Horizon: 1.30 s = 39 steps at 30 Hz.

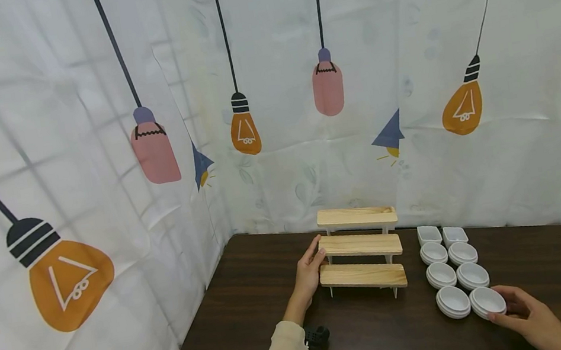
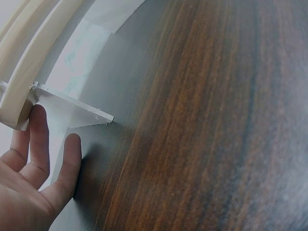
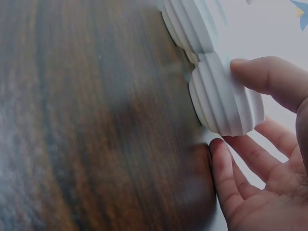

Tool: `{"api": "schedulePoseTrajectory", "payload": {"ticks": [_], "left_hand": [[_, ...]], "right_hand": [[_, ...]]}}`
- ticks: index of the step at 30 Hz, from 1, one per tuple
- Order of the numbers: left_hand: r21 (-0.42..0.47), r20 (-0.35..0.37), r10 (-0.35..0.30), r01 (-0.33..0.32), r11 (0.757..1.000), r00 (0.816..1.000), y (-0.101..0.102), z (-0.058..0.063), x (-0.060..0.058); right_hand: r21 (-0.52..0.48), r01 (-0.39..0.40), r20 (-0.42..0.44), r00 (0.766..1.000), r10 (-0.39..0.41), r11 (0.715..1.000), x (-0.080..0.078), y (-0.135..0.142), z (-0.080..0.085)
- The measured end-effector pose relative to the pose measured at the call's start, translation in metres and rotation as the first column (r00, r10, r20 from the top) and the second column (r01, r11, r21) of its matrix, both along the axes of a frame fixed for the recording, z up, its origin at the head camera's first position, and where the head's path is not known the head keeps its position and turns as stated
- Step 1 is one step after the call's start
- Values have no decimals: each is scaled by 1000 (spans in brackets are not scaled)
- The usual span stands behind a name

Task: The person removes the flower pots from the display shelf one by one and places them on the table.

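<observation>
A three-tier wooden display stand (image 1: pixel 359 244) with clear supports stands on the table near the wall. My left hand (image 1: pixel 307 273) grips the left end of its middle board, thumb and forefinger at the board's edges. From the left wrist, one fingertip (image 2: pixel 37 113) meets a board's end, and another finger sits apart beside the clear support (image 2: pixel 77 103). My right hand (image 1: pixel 532 316) holds the nearest right stack of white round bowls (image 1: pixel 487 301). Seen from the right wrist, the thumb (image 3: pixel 255 72) lies against the ribbed stack (image 3: pixel 221 96), with fingers curved round its other side.
More stacks of white round bowls (image 1: pixel 441 275) form two columns right of the stand, with two square white dishes (image 1: pixel 429 235) at their back. A black object (image 1: pixel 316 337) shows beside the left sleeve. A patterned curtain (image 1: pixel 292 179) borders the dark wooden table (image 1: pixel 216 333).
</observation>
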<state>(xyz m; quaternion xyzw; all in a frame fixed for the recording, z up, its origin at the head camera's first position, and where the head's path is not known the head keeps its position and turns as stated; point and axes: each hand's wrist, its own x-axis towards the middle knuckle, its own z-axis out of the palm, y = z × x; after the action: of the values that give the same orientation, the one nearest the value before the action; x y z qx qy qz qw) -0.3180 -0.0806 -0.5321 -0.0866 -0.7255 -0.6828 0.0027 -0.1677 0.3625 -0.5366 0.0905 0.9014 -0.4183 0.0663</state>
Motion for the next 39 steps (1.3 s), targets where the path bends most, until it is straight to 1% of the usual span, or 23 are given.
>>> {"api": "schedulePoseTrajectory", "payload": {"ticks": [7,14,23,30,32,36,39], "left_hand": [[-2,-5,1,-1,1000,1000,0,0,1],[-20,6,4,-4,1000,1000,1,1,0],[-19,13,6,-6,1000,1000,0,1,0],[-38,-12,6,-6,999,1000,-2,0,1],[-36,-4,8,-8,999,1000,-2,1,1],[-33,-13,3,-3,999,1000,-1,4,2],[-38,-12,-1,0,999,1000,0,3,1]], "right_hand": [[15,-5,-14,1000,5,1000,1,-1,0],[0,-3,12,1000,3,1000,-1,0,0],[19,-11,-35,999,12,1000,1,-1,0],[6,-14,-44,999,15,1000,-1,-3,-2],[3,-14,-46,999,14,1000,-1,-3,-2],[-6,-13,-43,999,13,1000,0,-2,-3],[-8,-12,-45,999,12,1000,1,-1,-4]]}}
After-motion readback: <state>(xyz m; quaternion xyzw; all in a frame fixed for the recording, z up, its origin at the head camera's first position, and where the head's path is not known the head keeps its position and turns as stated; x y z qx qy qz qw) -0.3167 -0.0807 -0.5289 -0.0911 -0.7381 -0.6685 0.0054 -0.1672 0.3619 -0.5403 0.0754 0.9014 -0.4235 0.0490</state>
